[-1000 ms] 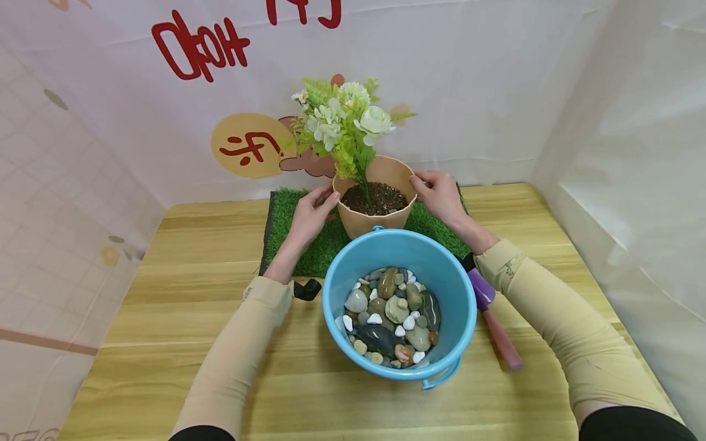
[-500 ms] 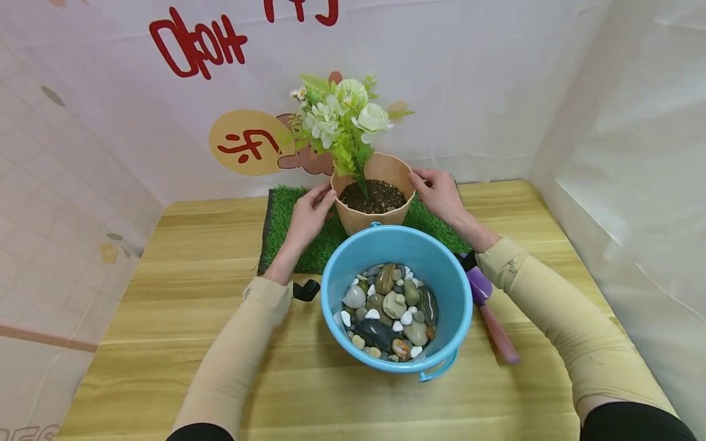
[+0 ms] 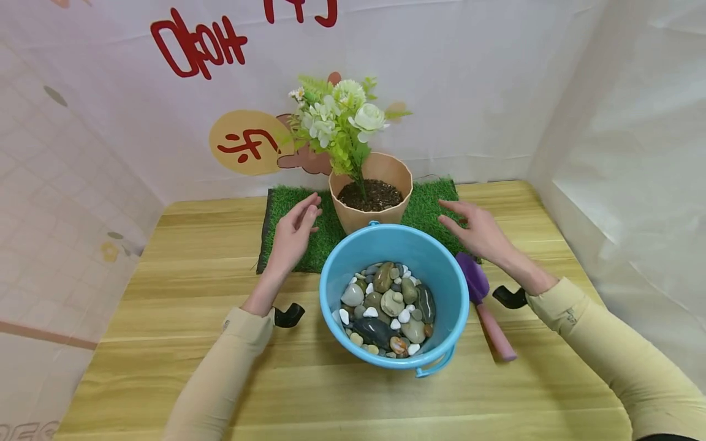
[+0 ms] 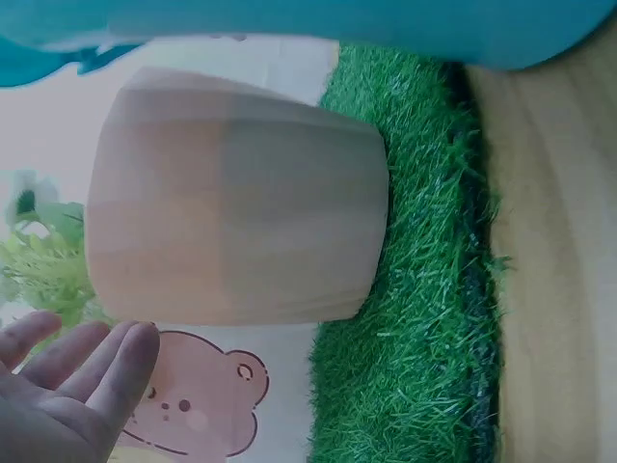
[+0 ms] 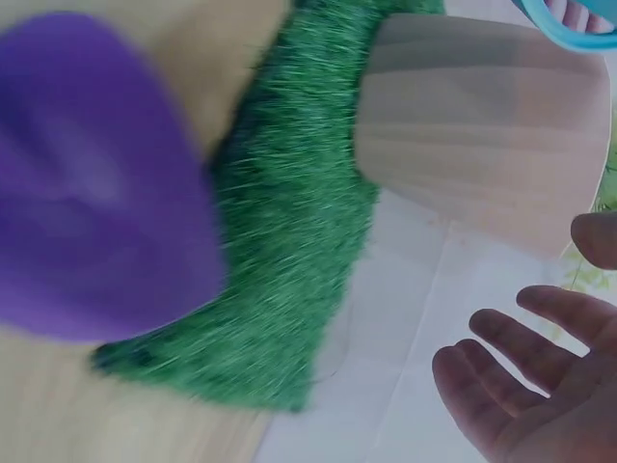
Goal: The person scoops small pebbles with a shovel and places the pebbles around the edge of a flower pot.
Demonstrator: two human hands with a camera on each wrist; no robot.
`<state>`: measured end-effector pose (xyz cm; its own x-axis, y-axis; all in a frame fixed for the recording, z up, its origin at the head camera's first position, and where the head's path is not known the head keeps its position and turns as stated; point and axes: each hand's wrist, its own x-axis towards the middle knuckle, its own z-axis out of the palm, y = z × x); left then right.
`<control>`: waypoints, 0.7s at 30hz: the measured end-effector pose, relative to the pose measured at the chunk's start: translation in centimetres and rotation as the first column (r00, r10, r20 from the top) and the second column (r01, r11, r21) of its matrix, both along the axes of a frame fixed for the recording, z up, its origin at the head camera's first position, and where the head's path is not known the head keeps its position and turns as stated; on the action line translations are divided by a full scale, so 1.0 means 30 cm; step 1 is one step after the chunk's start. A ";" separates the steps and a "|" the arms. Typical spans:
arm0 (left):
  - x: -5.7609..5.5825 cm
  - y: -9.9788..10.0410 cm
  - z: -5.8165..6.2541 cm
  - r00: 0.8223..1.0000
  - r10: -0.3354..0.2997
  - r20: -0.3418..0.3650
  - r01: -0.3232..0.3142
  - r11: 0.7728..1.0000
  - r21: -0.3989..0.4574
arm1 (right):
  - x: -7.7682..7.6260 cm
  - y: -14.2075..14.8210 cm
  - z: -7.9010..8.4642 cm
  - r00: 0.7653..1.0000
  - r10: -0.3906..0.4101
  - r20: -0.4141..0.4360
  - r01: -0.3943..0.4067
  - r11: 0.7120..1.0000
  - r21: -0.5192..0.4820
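A peach flowerpot (image 3: 366, 218) with dark soil and white-and-green flowers (image 3: 336, 119) stands on a mat of artificial grass (image 3: 430, 205). To its left is my left hand (image 3: 292, 236), apart from the pot with fingers loosely bent and holding nothing. On the other side my right hand (image 3: 477, 229) is spread, away from the pot. Both wrist views show bare fingers beside the pot wall. In front of the pot stands a light blue bucket (image 3: 394, 239) holding several pebbles (image 3: 393, 304), grey, white, brown and black.
A trowel (image 3: 485, 306) with a purple blade and pink handle lies right of the bucket, its blade tip reaching the mat's edge. The wooden table (image 3: 193, 306) ends at a white printed backdrop (image 3: 469, 92), with white sheeting at both sides.
Both hands have let go of the pot's rim and moved apart, the left one down and left, the right one down and right. The pot stays on the grass mat.
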<state>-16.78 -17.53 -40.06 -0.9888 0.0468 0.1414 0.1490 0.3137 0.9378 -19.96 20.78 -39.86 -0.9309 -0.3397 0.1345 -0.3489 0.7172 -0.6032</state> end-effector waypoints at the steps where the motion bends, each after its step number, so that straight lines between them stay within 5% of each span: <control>1: 0.012 -0.002 0.000 1.000 -0.009 -0.004 0.009 1.000 -0.003 | 0.020 0.016 -0.009 1.000 0.007 -0.014 -0.007 1.000 0.024; 7: 0.094 0.006 0.010 0.994 -0.104 -0.045 0.104 0.994 0.017 | 0.128 0.109 -0.058 0.995 0.005 -0.099 0.009 0.990 0.142; 13: 0.175 0.023 0.011 0.973 -0.220 -0.064 0.224 0.973 0.058 | 0.228 0.177 -0.084 0.995 0.031 -0.098 -0.006 0.969 0.249; 21: 0.219 0.040 0.008 0.965 -0.252 -0.070 0.257 0.962 0.094 | 0.326 0.233 -0.095 0.996 0.055 -0.067 -0.030 0.943 0.331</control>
